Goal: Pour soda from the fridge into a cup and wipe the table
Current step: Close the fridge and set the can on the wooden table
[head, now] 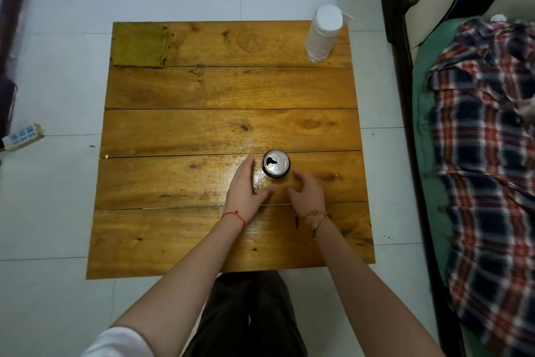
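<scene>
Standing upright on the wooden table (202, 90), the opened soda can (276, 167) is sitting near its front edge. The left hand (244, 187) is lying just left of the can, fingers straight and together, touching nothing but the tabletop. The right hand (307, 191) is hovering just right of the can, fingers loosely curled, gripping nothing. A stack of white cups (322, 33) is standing far behind the can.

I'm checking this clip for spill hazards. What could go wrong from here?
The can is already open, with both hands close beside it: the left hand and right hand. A bump could tip it and spill soda on the table. The cups stand stacked at the far right corner, so the open can may have to travel far.
</scene>
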Demonstrator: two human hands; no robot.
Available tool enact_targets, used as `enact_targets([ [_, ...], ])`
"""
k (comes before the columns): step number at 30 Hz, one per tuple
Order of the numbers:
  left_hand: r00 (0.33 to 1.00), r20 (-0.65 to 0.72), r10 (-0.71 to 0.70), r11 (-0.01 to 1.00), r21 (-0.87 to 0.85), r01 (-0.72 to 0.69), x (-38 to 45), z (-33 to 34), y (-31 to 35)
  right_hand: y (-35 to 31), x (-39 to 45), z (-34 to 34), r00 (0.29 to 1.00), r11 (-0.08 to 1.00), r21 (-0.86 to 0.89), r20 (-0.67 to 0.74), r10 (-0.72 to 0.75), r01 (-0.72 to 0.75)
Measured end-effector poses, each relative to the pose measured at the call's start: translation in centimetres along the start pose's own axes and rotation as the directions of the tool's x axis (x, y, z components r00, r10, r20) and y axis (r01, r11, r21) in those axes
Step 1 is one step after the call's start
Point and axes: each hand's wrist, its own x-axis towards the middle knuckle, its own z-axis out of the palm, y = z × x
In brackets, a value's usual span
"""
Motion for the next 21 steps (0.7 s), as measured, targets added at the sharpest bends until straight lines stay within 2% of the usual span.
enact_targets([
  [4,0.998,0.069,-0.002,0.985,0.17,-0.01,-2.5,-2.9,-0.1,-0.4,-2.2,-1.9,0.992,0.972,-0.219,0.114,-0.056,0.08],
  [7,0.996,0.085,0.016,0.968,0.247,-0.037,-4.9,-5.6,0.6,-1.3,-4.6,-3.1,0.987,0.929,-0.343,0.126,-0.102,0.139],
  [14,0.994,0.071,0.078,0.928,0.36,-0.098,-11.0,-11.2,3.5,-4.3,-10.7,-5.4,0.971,0.883,-0.405,0.113,-0.212,0.239],
  [21,0.992,-0.032,0.125,0.929,0.354,-0.106,-17.4,-15.4,4.8,-7.2,-15.8,-6.4,0.934,0.847,-0.393,0.158,-0.321,0.358],
])
